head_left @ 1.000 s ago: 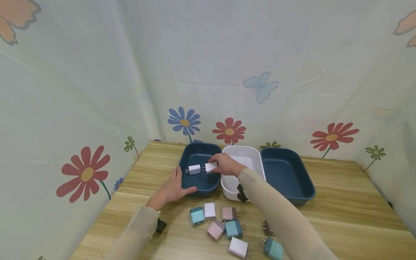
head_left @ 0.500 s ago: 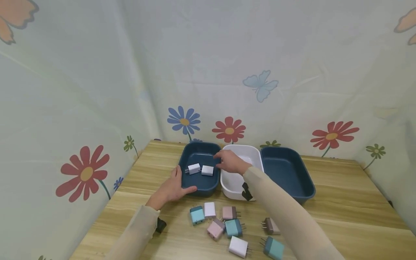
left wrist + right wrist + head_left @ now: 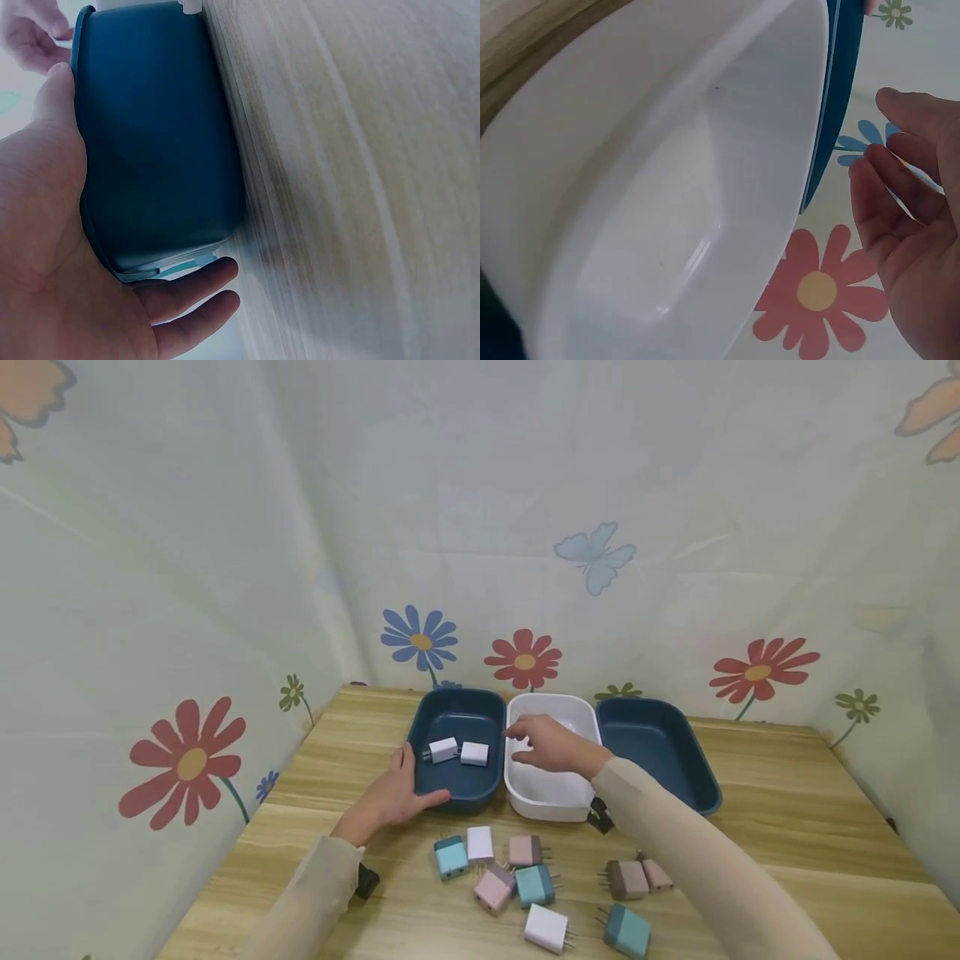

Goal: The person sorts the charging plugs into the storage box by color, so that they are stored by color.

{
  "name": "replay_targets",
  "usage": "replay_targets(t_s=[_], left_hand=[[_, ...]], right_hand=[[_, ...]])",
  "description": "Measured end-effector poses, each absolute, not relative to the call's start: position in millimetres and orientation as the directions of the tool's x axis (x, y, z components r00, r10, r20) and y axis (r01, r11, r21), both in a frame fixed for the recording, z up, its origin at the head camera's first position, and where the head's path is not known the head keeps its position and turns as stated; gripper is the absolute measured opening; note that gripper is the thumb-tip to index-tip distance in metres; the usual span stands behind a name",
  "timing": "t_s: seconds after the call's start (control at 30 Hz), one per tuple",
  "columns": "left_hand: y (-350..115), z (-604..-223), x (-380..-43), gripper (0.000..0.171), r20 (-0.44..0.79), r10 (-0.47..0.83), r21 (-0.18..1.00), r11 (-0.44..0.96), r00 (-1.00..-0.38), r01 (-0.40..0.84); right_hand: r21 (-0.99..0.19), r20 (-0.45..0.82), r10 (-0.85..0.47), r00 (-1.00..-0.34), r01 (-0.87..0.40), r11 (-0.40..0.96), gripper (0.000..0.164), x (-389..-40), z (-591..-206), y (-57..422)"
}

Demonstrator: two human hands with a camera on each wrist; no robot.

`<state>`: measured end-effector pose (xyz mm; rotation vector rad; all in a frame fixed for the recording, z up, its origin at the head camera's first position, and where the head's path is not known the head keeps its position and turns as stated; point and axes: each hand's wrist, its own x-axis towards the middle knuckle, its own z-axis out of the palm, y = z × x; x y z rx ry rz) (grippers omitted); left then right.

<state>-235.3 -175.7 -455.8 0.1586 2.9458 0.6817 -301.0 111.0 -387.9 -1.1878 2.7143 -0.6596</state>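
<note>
In the head view two white plug-in chargers, a left one (image 3: 442, 750) and a right one (image 3: 474, 753), lie in the left dark blue bin (image 3: 463, 790). My left hand (image 3: 388, 797) rests at that bin's near left corner, thumb by the front rim and fingers along the left side. The left wrist view shows its thumb against the rim and two fingers stretched below the corner. Above the white bin (image 3: 547, 806) hovers my right hand (image 3: 551, 745), fingers loosely bent and holding nothing. The right wrist view shows the right hand (image 3: 915, 217) beyond the white rim.
A second dark blue bin (image 3: 693, 793) stands right of the white one. On the wooden table in front lie several chargers: teal (image 3: 451, 857), white (image 3: 546, 928), pink (image 3: 493, 888) and brownish-pink (image 3: 627, 878). A flowered curtain (image 3: 480, 527) hangs behind.
My right hand has let go of the second white charger inside the left blue bin and moved right, over the white bin. The left hand has stayed at the bin's corner.
</note>
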Motion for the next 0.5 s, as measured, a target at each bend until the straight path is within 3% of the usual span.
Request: replay_targets(t_s=[0.5], left_hand=[[-176.4,-460.2,-239.0,0.121,-0.078,0.14,0.439,0.894,-0.987,0.092]], right_hand=[[-0.337,0.11,-0.804,-0.584,-0.783,0.523,0.038,-255.1,-389.7,139.6]])
